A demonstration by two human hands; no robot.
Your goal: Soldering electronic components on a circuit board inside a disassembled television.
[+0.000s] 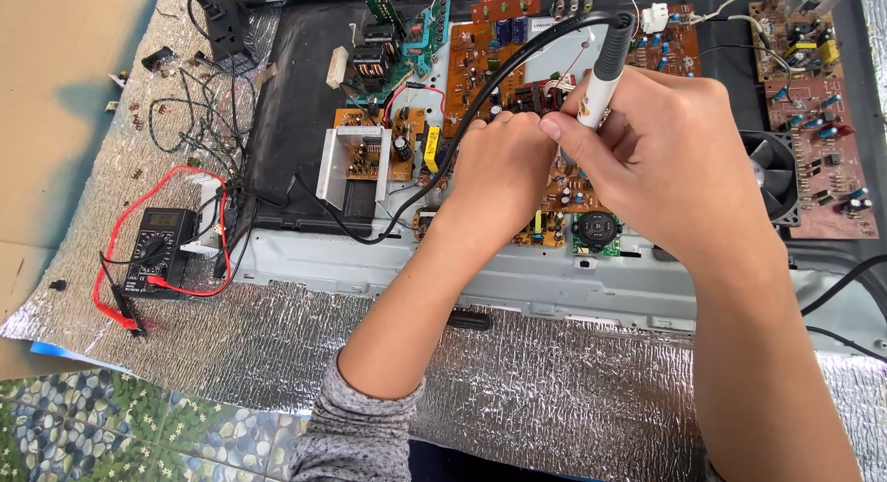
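Right hand [665,158]: fingers wrapped around a white-and-black soldering iron [605,71], held like a pen, centre-right of frame.
Left hand [504,172]: curled into a loose fist, knuckles touching the right hand; can't tell if it's pinching anything.
Circuit board [480,61]: brown one, centre top, right under both hands.
Iron cable [480,103]: black, loops left across the board.
Multimeter [159,246]: black, red leads, far left on the foil mat [554,390].
Fan [771,177]: right edge, beside another board.

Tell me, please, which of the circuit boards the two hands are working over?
The big orange board at centre, under both hands; the right hand holds a soldering iron to it. The reddish boards at right lie untouched.
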